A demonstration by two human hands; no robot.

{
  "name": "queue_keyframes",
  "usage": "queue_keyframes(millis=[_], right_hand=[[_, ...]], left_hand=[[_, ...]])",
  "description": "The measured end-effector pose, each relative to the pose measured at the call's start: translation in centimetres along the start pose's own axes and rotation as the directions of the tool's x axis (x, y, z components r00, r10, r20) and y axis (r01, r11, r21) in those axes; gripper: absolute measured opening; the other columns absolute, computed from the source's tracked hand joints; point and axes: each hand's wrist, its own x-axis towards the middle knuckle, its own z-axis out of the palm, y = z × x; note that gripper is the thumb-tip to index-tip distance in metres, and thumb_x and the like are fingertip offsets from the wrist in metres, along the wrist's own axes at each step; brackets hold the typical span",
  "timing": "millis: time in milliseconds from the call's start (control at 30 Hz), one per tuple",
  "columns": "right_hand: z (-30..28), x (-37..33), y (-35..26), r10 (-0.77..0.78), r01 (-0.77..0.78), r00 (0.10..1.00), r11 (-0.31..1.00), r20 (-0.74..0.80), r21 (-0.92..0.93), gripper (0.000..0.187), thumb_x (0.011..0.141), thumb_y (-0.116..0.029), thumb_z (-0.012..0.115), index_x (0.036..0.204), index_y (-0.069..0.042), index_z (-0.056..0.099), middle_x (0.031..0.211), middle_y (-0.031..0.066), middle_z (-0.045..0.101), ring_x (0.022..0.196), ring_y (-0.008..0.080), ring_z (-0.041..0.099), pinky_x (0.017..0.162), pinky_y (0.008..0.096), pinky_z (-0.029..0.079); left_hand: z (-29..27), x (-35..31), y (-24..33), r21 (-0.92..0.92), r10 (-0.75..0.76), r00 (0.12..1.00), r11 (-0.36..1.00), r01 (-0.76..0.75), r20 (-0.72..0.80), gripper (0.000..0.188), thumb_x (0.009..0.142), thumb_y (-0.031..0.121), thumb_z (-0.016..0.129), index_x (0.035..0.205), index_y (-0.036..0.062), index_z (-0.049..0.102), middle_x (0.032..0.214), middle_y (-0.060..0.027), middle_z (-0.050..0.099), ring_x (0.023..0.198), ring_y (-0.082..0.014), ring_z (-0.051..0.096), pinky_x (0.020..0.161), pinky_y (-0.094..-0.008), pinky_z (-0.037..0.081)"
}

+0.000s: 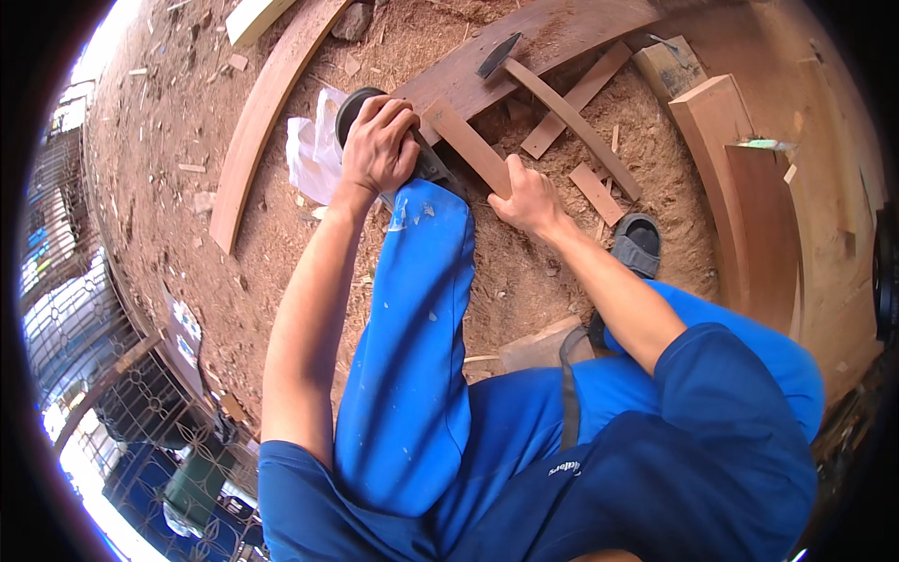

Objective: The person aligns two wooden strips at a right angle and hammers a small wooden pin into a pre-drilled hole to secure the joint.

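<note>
My left hand [379, 155] is closed at the raised knee of my blue trousers, its fingers curled over a dark, round-edged thing [352, 114]. The hand covers most of that thing, so its kind is unclear. My right hand [530, 199] grips the near end of a short, flat wooden strip [468, 147], thumb on top. The strip slants away toward my left hand, and its far end is by a broad brown board [524, 42]. A hammer [571, 117] lies just beyond my right hand, its dark head on that board.
A long curved wooden piece [272, 122] lies to the left on sawdust-covered ground. White plastic [314, 150] is beside my left hand. Thick curved timbers [721, 178] stand at the right. Small offcuts [596, 194] lie near my grey sandal [638, 244]. A metal grille [122, 403] is far left.
</note>
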Motion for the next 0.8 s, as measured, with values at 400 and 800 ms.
queue_keyframes(millis=[400, 800], right_hand=[[-6.4, -0.7, -10.2, 0.219, -0.302, 0.936, 0.902, 0.276, 0.307, 0.056, 0.077, -0.023, 0.073, 0.109, 0.019, 0.054, 0.099, 0.0416, 0.068, 0.101, 0.0512, 0.071, 0.091, 0.0481, 0.059], [-1.6, 0.8, 0.0, 0.193, -0.203, 0.978, 0.968, 0.081, 0.145, 0.033, 0.077, 0.0, 0.064, 0.106, 0.009, 0.051, 0.085, 0.0267, 0.069, 0.084, 0.0416, 0.073, 0.074, 0.051, 0.06]], left_hand=[[-0.2, 0.4, 0.1, 0.02, -0.016, 0.999, 1.0, 0.015, 0.03, 0.022, 0.076, 0.01, 0.059, 0.096, 0.0052, 0.068, 0.106, -0.0118, 0.068, 0.108, -0.0352, 0.062, 0.102, -0.044, 0.046], [0.8, 1.0, 0.6, 0.063, -0.034, 0.993, 0.998, 0.028, 0.11, 0.028, 0.077, 0.014, 0.055, 0.097, 0.0036, 0.071, 0.109, -0.0138, 0.069, 0.11, -0.0364, 0.061, 0.104, -0.0466, 0.044]])
